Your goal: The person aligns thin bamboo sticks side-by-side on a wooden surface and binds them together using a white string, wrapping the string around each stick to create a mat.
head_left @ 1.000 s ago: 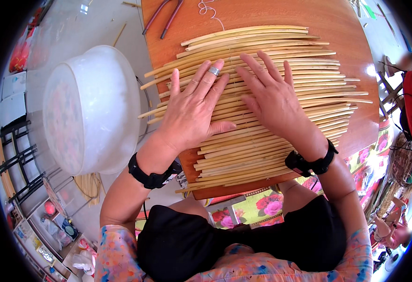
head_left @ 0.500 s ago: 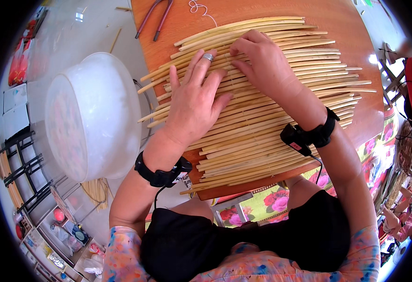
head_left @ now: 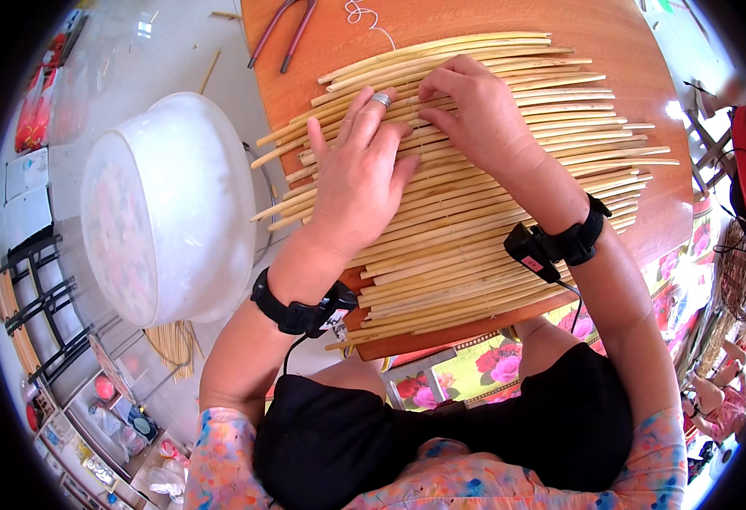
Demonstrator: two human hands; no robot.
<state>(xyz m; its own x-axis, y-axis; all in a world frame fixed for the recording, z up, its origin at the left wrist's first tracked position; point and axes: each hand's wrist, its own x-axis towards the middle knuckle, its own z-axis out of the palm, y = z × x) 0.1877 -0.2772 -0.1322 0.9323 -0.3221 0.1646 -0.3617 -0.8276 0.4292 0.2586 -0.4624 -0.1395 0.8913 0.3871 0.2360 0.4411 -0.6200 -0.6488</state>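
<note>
A mat of long, pale yellow sticks (head_left: 475, 246), laid side by side, covers much of the brown wooden table (head_left: 594, 42). Fine thread crosses the sticks near the middle. My left hand (head_left: 360, 166), with a ring on one finger, rests over the left part of the mat, its fingers spread. To its right, my right hand (head_left: 475, 106) is over the far sticks with fingers curled and thumb and forefinger close to one another. Whatever it pinches is hidden or too fine to make out.
Dark red tool handles (head_left: 281, 34) and a loose white thread (head_left: 373, 21) lie on the table's far side. A large white plastic tub (head_left: 194, 204) stands close on the left. Loose sticks (head_left: 173, 348) are below it. Flowered cloth (head_left: 483, 365) shows under the near table edge.
Both hands keep nearly the same place on the mat. My left forearm and wrist have shifted slightly to the right, and the whole view has moved a little.
</note>
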